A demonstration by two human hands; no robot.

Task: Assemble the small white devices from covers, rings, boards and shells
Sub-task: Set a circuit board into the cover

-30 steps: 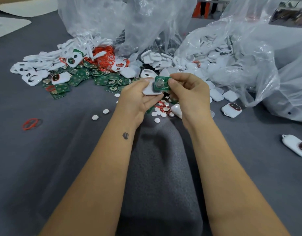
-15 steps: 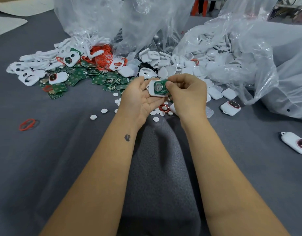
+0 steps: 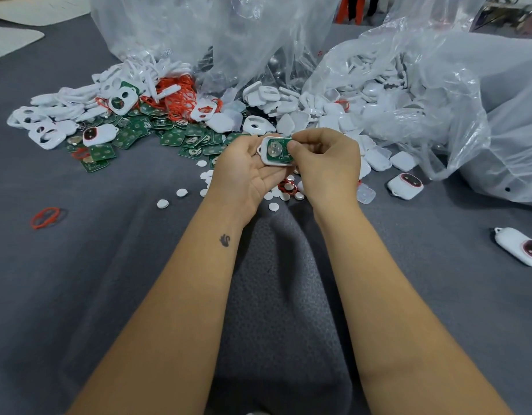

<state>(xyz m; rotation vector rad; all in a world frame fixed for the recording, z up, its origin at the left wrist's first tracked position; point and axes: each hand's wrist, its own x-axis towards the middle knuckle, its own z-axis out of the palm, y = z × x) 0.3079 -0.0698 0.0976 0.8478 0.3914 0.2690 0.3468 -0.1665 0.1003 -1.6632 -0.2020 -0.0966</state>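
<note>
The left hand [image 3: 246,172] is cradling a white shell [image 3: 269,161] in its curled fingers, palm up, while the right hand [image 3: 327,166] is pinching a green circuit board [image 3: 278,149] that is lying in that shell. Beyond both hands, loose green boards [image 3: 132,136], white covers [image 3: 49,136] and red rings [image 3: 177,97] are lying heaped on the grey worktop [image 3: 79,265]. A finished device [image 3: 405,185] is sitting just right of the right hand.

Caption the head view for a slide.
Left hand cradles a white shell while the right hand presses a green board into it.
</note>
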